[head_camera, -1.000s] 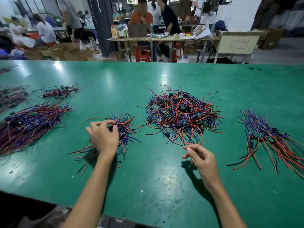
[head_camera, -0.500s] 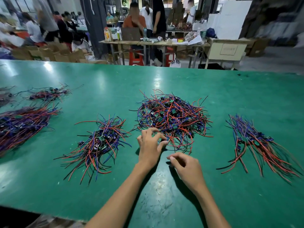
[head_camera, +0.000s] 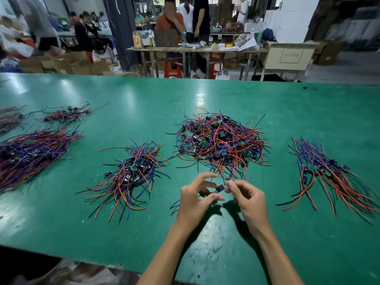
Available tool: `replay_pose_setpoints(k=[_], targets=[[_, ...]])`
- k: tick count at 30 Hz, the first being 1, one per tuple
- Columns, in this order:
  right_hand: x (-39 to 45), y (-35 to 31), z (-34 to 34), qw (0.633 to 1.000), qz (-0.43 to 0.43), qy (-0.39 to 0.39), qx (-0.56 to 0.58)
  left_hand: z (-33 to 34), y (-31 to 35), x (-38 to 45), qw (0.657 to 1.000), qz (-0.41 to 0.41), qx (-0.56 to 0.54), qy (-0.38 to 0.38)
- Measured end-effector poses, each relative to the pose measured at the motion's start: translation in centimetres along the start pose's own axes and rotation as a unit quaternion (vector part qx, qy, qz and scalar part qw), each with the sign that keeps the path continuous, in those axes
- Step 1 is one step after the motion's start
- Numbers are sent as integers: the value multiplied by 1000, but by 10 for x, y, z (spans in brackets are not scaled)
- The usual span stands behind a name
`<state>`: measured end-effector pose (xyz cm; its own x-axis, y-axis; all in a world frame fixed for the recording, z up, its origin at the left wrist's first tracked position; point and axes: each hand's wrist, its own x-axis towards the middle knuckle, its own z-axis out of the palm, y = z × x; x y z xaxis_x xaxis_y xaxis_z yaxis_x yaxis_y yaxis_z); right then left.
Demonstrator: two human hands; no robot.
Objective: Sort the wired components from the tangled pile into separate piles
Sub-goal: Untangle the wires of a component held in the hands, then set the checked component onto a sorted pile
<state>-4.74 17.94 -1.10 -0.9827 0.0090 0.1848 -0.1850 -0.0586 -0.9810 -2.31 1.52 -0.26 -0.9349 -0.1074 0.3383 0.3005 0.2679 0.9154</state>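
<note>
A tangled pile [head_camera: 221, 141] of small boards with red, blue and black wires lies in the middle of the green table [head_camera: 205, 99]. Just in front of it, my left hand [head_camera: 194, 199] and my right hand [head_camera: 247, 199] together pinch one small wired component [head_camera: 219, 188] lifted above the table; its wires trail back under my left hand. A sorted pile [head_camera: 132, 172] lies to the left of my hands. Another sorted pile [head_camera: 327, 173] lies to the right.
Two more wire piles sit at the far left, a large one [head_camera: 30, 152] and a smaller one [head_camera: 65, 115] behind it. Beyond the table's far edge are people, cardboard boxes and a cluttered work desk [head_camera: 197, 49].
My left hand left the left sorted pile and came to the front of the tangled pile. Both hands now hold one component pulled from its near edge.
</note>
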Motion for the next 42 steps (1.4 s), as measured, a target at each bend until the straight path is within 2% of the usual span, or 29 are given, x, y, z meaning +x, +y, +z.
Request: replay_pose_setpoints(k=[4, 16, 23, 28, 31, 33, 36, 38, 40, 42], targets=[[3, 1, -1, 995, 8, 76, 65, -1, 0, 0, 998, -16, -15, 54], [2, 2, 1, 997, 0, 57, 47, -2, -3, 1, 995, -10, 13, 101], [3, 4, 0, 995, 1, 78, 67, 2, -8, -4, 982, 86, 160, 47], [4, 5, 0, 996, 2, 72, 59, 3, -8, -1, 980, 124, 151, 48], [4, 4, 2, 995, 11, 76, 69, -5, -2, 6, 977, 127, 138, 101], [3, 2, 1, 996, 11, 63, 58, -23, 2, 15, 965, 125, 146, 179], [1, -1, -2, 998, 16, 43, 53, -68, 9, 34, 899, 149, 191, 364], [0, -1, -1, 997, 19, 38, 57, -101, 8, 42, 860, 152, 232, 427], [0, -2, -1, 998, 23, 30, 56, -126, -5, 41, 871, 96, 289, 386], [-1, -1, -2, 999, 29, 21, 35, -135, -24, 31, 887, -11, 350, 301]])
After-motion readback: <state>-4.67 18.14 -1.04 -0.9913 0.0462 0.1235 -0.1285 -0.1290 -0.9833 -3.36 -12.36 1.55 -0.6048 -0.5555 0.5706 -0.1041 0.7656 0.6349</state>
